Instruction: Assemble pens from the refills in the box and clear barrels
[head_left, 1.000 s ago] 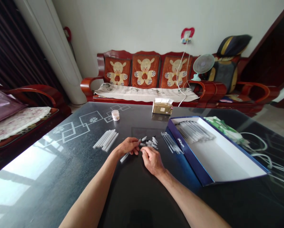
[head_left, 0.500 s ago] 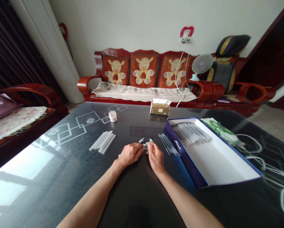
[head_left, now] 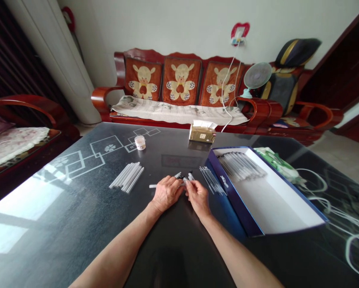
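Observation:
My left hand (head_left: 167, 192) is closed around a white pen barrel (head_left: 152, 186), whose end juts out to the left. Close against it, my right hand (head_left: 197, 195) pinches with thumb and fingertips; what lies between them is too small to make out. Just beyond the fingertips lie small black and whitish pen parts (head_left: 181, 177), partly hidden by the hands. To the left, several white pen barrels (head_left: 127, 177) lie side by side on the dark table (head_left: 167, 256). Several thin pen refills (head_left: 212, 181) lie right of my hands.
A blue box (head_left: 237, 204) with a white inside holds a row of finished-looking pens (head_left: 241, 166). Behind stand a small white tub (head_left: 140, 143) and a tissue box (head_left: 202, 133). A green-and-white packet (head_left: 277, 165) and white cables (head_left: 332, 214) lie right of the box.
My view has shifted slightly. More of the white barrel now shows left of my left hand, and my left hand lies flatter over it. My right hand stays pinched near the same spot.

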Demonstrator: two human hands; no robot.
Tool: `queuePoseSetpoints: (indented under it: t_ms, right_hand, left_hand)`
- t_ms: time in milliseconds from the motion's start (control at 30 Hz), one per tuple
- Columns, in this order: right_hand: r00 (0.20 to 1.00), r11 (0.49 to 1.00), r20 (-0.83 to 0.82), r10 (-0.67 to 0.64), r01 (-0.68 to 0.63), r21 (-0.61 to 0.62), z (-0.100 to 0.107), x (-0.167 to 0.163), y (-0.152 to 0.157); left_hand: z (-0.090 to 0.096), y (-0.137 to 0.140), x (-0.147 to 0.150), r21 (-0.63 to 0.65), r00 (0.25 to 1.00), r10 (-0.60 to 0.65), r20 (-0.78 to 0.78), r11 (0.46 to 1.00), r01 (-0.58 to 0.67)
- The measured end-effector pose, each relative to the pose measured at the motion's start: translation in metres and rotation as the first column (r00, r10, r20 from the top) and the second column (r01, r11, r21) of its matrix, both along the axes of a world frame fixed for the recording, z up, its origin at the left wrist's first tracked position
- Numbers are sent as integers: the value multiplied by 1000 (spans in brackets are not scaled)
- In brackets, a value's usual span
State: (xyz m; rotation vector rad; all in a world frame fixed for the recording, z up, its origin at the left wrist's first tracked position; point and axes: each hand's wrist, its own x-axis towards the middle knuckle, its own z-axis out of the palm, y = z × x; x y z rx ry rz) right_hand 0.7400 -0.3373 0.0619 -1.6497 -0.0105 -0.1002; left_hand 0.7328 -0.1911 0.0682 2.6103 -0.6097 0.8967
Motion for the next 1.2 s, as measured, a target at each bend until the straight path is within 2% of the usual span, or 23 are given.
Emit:
queuePoseSetpoints:
  t_ms: [167,333,500,633,700,767,833,900,1033,1200]
  right_hand:
    - [999,1000,28,-17,17,-14,-1,-2,0]
    - [997,998,-69,-18,22,55,3,4,2]
    - [994,982,-86,72,-55,178,17,29,0]
    - [985,973,-55,161,-150,174,27,47,-7]
    - [987,982,4,162,-162,94,26,50,-12]
    - [981,987,127,145,-135,-86,21,50,-18]
    - [942,949,290,167,-74,-306,14,48,-24]
    - [877,889,420,234,-18,-457,7,46,-26]
    - [782,809,520,343,35,-587,-1,44,-21]
    - [767,743,514,384,73,-665,-1,47,-15]
  left_hand:
    - [-5,-3,-1,-16,1000,5,-13,1000,-5]
    - [-2,-6,2,88,999,51,7,995,-52]
    - [3,-1,14,120,991,126,49,984,-131]
    - [6,2,24,108,990,132,58,985,-138]
    - [6,2,27,92,992,115,49,989,-119]
    - [5,4,30,99,994,94,49,990,-99]
    - [3,8,31,117,995,82,61,989,-89]
    - [2,12,32,112,994,83,72,990,-91]
    - [0,19,35,52,993,97,73,994,-101]
    - [-2,17,40,36,999,23,37,999,-25]
